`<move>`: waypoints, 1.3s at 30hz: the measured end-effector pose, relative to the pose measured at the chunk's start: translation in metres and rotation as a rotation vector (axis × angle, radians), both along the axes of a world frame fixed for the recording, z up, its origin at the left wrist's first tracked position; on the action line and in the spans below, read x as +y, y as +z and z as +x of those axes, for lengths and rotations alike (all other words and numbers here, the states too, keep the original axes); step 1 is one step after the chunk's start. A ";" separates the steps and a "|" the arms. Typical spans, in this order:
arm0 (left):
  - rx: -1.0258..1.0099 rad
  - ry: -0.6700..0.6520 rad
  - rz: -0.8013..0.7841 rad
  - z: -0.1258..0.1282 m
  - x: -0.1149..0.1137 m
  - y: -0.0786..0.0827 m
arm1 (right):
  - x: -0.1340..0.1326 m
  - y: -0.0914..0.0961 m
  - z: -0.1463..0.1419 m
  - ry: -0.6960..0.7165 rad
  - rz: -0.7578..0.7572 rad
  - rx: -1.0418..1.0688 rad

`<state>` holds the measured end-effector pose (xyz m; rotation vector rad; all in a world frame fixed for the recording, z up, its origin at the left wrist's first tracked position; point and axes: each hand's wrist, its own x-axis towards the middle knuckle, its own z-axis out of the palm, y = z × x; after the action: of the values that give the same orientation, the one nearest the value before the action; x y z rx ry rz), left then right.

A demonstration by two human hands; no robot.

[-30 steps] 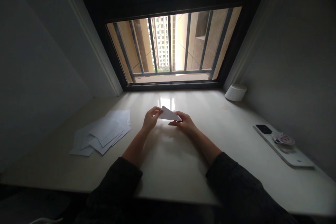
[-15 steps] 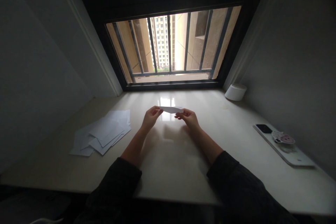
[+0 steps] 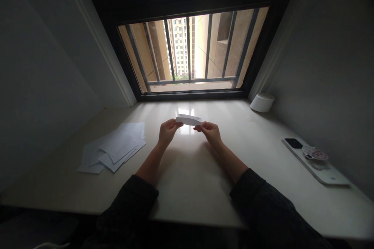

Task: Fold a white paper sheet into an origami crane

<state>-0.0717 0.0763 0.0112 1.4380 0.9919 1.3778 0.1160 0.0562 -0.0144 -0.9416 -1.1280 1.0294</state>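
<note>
A small white piece of folded paper is held up above the pale counter, in front of the window. My left hand pinches its left end between thumb and fingers. At the right end, my right hand grips it the same way. The paper looks like a narrow strip with a slightly parted upper edge; how its layers are folded I cannot tell. Off to the left of my left hand lies a loose pile of white paper sheets, overlapping one another.
A white phone with a cartoon grip lies at the right of the counter. Near the right wall stands a white rounded object. A dark-framed window with bars closes off the back.
The folded paper has turned between my hands, so more of its face and its upper edge show. My left hand has shifted very slightly; the pile and phone are unmoved.
</note>
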 end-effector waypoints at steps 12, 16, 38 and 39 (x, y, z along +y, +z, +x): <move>-0.302 0.064 -0.151 0.029 -0.020 -0.004 | 0.004 -0.006 -0.008 -0.075 -0.130 0.318; -0.318 0.100 -0.186 0.030 -0.020 -0.004 | 0.004 -0.008 -0.011 -0.086 -0.136 0.351; -0.497 0.167 -0.433 0.035 -0.019 -0.008 | 0.003 -0.011 -0.020 -0.195 -0.080 0.382; -0.499 0.171 -0.436 0.035 -0.020 -0.007 | 0.003 -0.011 -0.020 -0.197 -0.079 0.385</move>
<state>-0.0368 0.0562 0.0038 0.6553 1.0134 1.4342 0.0964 0.0591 -0.0251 -0.8518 -0.6663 1.0439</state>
